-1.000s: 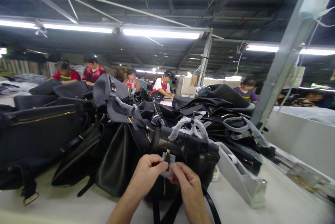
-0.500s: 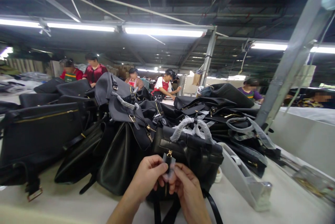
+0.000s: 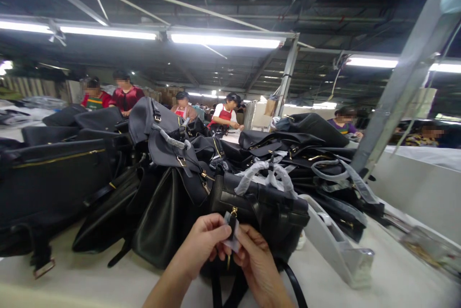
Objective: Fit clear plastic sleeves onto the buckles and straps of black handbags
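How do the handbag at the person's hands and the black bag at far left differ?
The handbag has upright handles wrapped in translucent plastic; the far-left bag shows none. The left hand and right hand pinch the handbag's film-covered pull tab; no hand touches the far-left bag. The far-left bag shows a long gold zipper; the handbag shows none that long. Both are black with gold-coloured metal.

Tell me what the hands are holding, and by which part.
The left hand and right hand pinch the translucent plastic by its two sides, at the black zipper pull.
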Tool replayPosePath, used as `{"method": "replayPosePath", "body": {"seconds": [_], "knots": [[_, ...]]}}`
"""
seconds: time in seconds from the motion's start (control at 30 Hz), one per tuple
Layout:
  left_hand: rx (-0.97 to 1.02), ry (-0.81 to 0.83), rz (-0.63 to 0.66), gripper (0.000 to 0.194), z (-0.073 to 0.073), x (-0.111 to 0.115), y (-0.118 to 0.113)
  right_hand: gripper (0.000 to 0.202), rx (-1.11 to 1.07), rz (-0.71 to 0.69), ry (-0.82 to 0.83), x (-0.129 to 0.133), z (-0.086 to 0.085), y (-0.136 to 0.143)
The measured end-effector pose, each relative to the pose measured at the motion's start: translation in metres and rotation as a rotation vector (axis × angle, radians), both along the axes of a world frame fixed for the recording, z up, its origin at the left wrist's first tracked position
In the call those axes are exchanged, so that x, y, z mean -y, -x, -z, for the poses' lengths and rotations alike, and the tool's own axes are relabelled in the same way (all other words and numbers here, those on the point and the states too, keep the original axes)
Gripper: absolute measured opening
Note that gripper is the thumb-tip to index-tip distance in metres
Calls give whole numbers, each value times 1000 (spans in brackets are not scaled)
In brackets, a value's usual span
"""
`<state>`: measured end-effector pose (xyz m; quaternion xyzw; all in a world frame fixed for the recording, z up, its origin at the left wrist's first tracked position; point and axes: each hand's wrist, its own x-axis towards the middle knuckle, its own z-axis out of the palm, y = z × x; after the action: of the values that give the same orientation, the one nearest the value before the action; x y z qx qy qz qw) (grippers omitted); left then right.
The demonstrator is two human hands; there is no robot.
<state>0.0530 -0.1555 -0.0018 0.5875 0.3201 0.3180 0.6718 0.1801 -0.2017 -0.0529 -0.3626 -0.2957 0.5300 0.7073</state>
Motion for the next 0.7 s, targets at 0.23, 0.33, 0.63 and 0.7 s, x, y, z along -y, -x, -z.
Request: {"method": "replayPosePath", "body": {"seconds": [0.23, 0.33, 0.63, 0.7], "knots": [[85, 83, 44, 44, 1, -1, 1, 37, -203, -110, -2, -3, -3, -2], [92, 94, 46, 45, 2, -1, 1, 33, -129, -104, 3, -5, -2, -1], [10, -235, -88, 30, 10, 5, -7, 41, 78, 142, -26, -8, -2, 3], [-47, -346, -152, 30, 14, 9, -9, 40, 182, 223, -43, -7, -3, 5]]}}
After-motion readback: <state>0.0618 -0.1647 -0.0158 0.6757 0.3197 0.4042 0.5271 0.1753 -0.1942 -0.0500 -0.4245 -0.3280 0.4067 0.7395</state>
